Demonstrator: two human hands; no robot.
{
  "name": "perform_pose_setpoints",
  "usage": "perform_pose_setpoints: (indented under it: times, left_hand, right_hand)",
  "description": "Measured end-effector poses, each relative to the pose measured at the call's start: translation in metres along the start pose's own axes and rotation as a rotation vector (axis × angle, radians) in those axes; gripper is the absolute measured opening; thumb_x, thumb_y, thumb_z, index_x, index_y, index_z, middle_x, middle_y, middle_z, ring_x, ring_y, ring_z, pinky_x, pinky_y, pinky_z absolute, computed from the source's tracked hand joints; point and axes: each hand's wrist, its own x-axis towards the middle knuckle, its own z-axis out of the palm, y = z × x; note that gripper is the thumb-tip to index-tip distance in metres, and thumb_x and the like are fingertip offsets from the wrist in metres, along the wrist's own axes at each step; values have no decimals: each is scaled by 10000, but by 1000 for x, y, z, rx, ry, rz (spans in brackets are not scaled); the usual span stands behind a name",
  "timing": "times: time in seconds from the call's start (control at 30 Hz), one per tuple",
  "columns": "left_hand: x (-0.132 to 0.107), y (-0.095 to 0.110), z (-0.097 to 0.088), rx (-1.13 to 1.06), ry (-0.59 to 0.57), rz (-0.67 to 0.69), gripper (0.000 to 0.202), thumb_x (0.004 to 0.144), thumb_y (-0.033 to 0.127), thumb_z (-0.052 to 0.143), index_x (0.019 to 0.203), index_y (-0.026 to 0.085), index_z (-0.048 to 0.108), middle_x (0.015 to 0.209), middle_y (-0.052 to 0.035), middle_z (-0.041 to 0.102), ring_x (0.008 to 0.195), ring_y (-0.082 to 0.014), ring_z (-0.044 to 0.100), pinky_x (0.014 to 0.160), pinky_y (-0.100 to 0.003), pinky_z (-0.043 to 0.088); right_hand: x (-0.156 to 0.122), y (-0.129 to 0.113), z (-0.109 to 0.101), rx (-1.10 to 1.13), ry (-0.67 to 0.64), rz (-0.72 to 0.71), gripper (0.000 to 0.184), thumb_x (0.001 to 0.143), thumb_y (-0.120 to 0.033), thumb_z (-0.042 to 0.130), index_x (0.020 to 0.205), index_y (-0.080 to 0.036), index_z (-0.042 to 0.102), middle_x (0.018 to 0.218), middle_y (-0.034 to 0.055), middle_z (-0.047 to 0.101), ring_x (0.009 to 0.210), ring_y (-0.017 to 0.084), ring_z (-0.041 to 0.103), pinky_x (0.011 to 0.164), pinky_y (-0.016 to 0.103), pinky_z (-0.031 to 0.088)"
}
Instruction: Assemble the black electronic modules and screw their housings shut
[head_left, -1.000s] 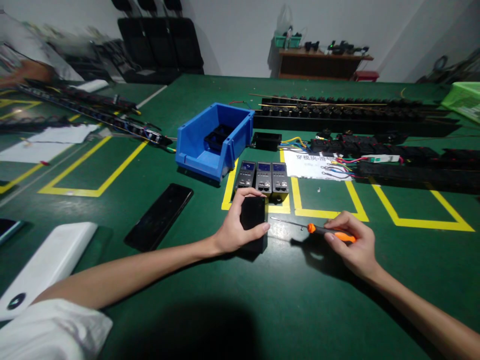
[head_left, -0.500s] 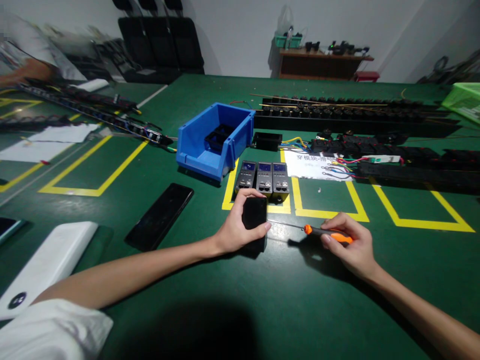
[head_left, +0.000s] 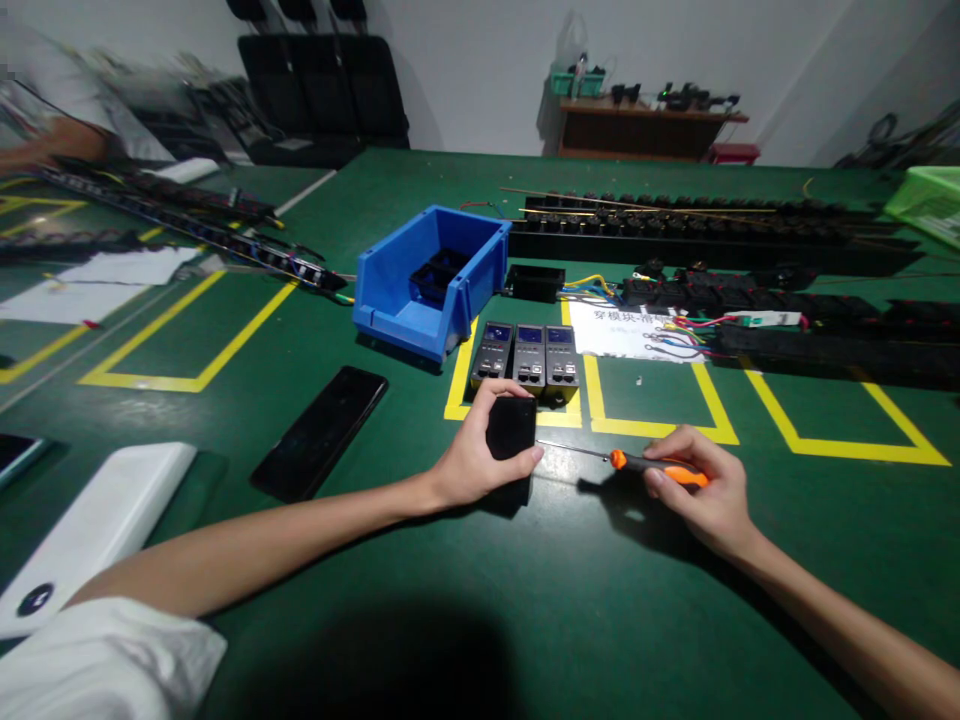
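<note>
My left hand (head_left: 480, 450) is closed around a small black box (head_left: 512, 428), thumb on its near face and fingers over the top. In my right hand (head_left: 701, 485) is a screwdriver (head_left: 660, 468) with an orange and black handle. Its thin shaft points left, and the tip meets the right side of the box; what it touches there is too small to make out. Just beyond the box stand three grey modules (head_left: 529, 358) with small dark screens and ports, side by side inside a yellow taped outline.
A blue bin (head_left: 480, 285) holding black parts stands behind the modules. To the left lie a black phone (head_left: 321, 432) and a white power bank (head_left: 97, 530). Long black strips (head_left: 720, 245) with wires lie at the back right. A co-worker's arm (head_left: 64, 140) is at far left.
Almost nothing differs. The box and the screwdriver have shifted very slightly to the right, and both hands keep their hold.
</note>
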Motion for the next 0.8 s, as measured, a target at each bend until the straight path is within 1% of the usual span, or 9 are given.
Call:
perform_pose_setpoints:
  times: [0.27,0.37,0.5,0.6,0.7,0.8]
  left_hand:
    - [0,1,0,26,0,-14,512,718,276,709,1143,220,428,1151,-61,517,1073,-232,520,884,-354,444]
    - [0,1,0,36,-7,-22,512,719,277,705,1144,222,425,1149,-59,514,1072,-233,519,887,-356,445]
    - [0,1,0,66,-10,-35,506,729,271,692,1154,218,422,1145,-59,504,1072,-230,512,890,-353,443]
    - [0,1,-1,86,-16,-63,512,733,287,695,1161,215,421,1124,-57,503,1056,-230,511,883,-352,444]
    - [-1,2,0,93,-19,-86,516,736,300,696,1164,218,421,1107,-52,503,1030,-222,516,869,-347,449]
    - [-4,5,0,85,-13,-106,551,714,311,722,1167,225,421,1108,-47,504,989,-211,524,847,-342,455]
  right_hand:
    - [1,-3,0,16,-5,18,111,767,-247,700,794,-203,601,684,-3,618,475,109,567,446,215,445]
    - [2,-3,1,21,4,58,110,765,-256,710,797,-201,620,682,3,633,478,112,571,440,216,443]
    - [4,-3,1,129,-37,197,118,800,-281,696,856,-206,624,619,-2,651,441,116,561,416,216,438]
    - [5,-1,1,205,-70,270,149,822,-300,678,904,-222,582,634,-8,658,459,125,570,439,228,453]
    - [5,5,0,302,-100,271,206,835,-313,662,961,-243,515,689,-15,641,512,130,568,476,241,459]
    - [6,9,0,426,-133,247,258,820,-331,671,980,-243,488,784,-8,610,542,118,547,488,244,452]
